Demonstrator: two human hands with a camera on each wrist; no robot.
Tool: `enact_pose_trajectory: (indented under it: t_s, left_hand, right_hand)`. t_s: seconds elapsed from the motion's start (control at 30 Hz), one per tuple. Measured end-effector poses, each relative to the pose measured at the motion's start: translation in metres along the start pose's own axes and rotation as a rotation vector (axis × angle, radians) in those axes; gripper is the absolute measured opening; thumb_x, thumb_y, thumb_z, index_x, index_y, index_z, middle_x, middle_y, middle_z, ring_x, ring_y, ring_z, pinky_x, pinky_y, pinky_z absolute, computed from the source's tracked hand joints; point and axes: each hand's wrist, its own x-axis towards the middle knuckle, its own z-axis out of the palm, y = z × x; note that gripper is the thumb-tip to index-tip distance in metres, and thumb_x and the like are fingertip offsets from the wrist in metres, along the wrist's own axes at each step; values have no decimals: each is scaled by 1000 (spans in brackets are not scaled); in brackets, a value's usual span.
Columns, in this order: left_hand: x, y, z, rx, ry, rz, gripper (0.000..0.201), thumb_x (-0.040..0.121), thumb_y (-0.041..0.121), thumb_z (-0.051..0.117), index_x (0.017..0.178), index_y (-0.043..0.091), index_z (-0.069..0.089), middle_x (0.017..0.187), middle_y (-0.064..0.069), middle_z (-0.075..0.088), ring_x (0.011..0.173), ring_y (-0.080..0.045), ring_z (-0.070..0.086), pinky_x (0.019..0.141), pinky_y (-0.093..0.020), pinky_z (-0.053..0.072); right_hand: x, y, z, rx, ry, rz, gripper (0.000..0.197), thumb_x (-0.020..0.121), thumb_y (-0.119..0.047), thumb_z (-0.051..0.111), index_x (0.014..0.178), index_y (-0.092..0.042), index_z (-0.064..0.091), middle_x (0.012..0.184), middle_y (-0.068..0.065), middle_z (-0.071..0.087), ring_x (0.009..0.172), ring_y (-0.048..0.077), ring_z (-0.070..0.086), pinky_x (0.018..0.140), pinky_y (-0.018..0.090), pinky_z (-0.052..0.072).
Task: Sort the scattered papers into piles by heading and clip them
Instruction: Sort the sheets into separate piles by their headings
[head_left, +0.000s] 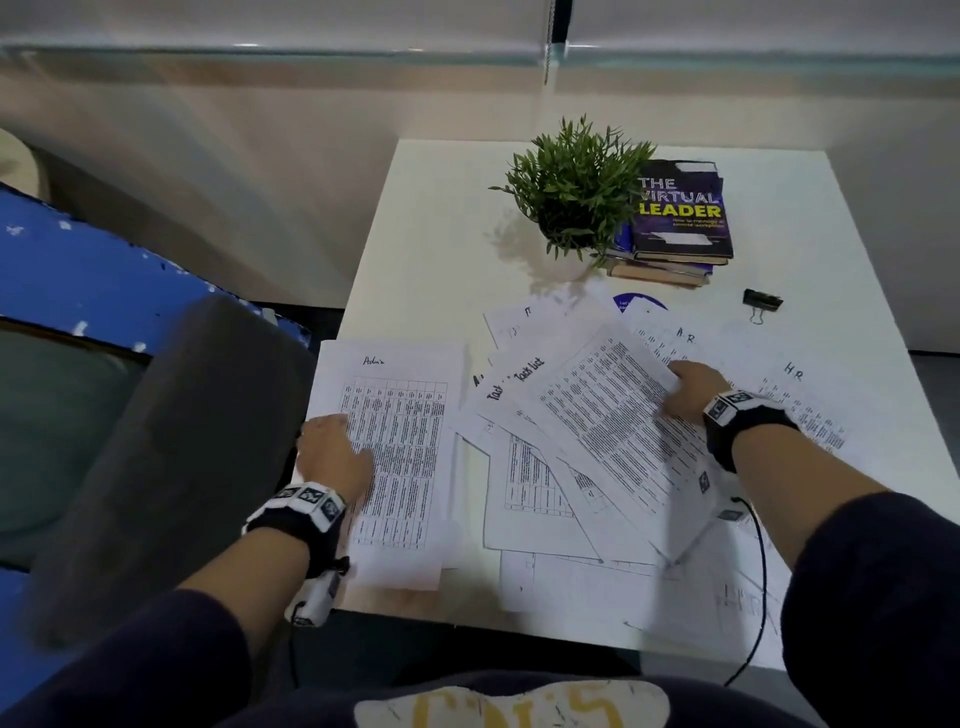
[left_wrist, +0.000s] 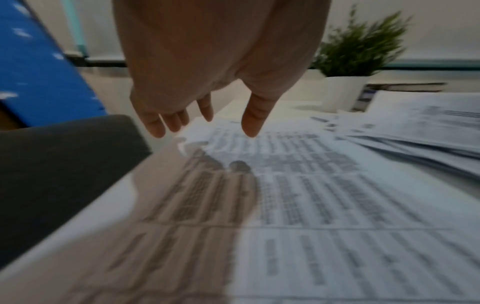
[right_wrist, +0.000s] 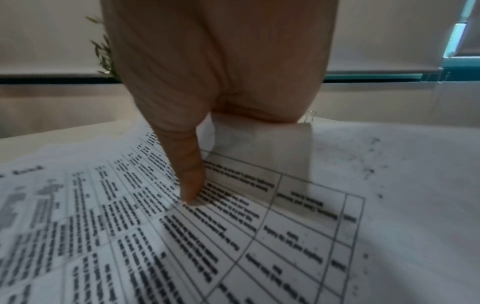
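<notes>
- Fingers (left_wrist: 155, 123) of your left hand (head_left: 332, 457) hang straight and relaxed just over the left edge of the Admin sheet (head_left: 400, 441), grasping nothing; the wrist view shows a gap and a shadow beneath them, so whether any part of the hand touches the paper I cannot tell.
- Your right hand (head_left: 685, 389) pinches the top sheet (head_left: 602, 415) of the fanned heap (head_left: 540, 488) at its right edge: the thumb (right_wrist: 191, 185) presses on the print, and the fingers curl under the lifted corner.
- Lift that sheet only enough to free it, and press the left hand flat on the Admin pile so nothing drags.
- Read the heading before choosing a pile; match it letter for letter, since several headings begin alike.
- Keep the piles well apart on the desk (head_left: 441, 208), with the binder clip (head_left: 761, 304) left within reach near the books (head_left: 680, 218).
- Hard to make out: the pinched sheet's heading is hidden; "Task list" shows on sheets beneath, and "H.R" on others at right.
- Motion blur smears the papers at the near edge of the desk, and I see only one clip.
</notes>
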Motion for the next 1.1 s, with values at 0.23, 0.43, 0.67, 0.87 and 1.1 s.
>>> enact_pose_trajectory:
  t_s: [0.23,0.43,0.67,0.87,1.1]
  left_hand:
    - [-49,97,60,-64,-232,499,11,91,15,60,98,16,69,113,-6,58,111,-24,52,97,-31,42]
    - [-76,155,107,-146,-429,365,65,86,35,72,138,6,44,136,-13,42,126,-27,47,104,-31,40]
    - [-82,198,129,-242,-358,73,122,65,32,90,153,12,9,148,-21,24,133,-37,40,107,-45,42]
    - [-74,192,127,-446,-291,56,80,84,-2,66,148,9,20,135,-19,48,105,-31,56,88,-34,46]
    - [-73,180,103,-342,-186,156,18,98,11,48,82,7,40,71,-3,45,62,-21,46,49,-26,31]
  right_hand:
    - [-25,48,-9,158,193,40,41,81,-4,68,114,-12,45,96,18,66,74,29,59,60,31,46]
    - [-49,88,-12,300,156,120,18,76,-9,76,85,-9,60,85,14,61,74,26,54,56,25,35]
    - [-71,130,-2,604,141,250,28,76,-9,77,74,-8,49,73,8,53,63,20,50,55,27,36]
    - [-78,149,10,637,-103,238,51,78,-14,77,124,-7,56,119,11,63,105,28,59,85,33,44]
    - [-84,131,23,538,-189,233,52,83,-51,69,57,-13,43,53,3,47,49,19,46,60,27,36]
